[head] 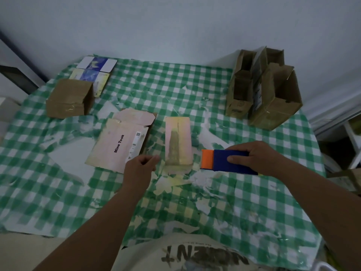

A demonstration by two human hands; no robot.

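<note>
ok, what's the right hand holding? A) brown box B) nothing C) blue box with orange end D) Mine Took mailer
C: the right hand grips the blue box, thumb across its face, orange end pointing left.

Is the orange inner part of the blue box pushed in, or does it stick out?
Partly out: the orange inner part shows beyond one end of the blue box, which the right hand grips at the other end.
</note>
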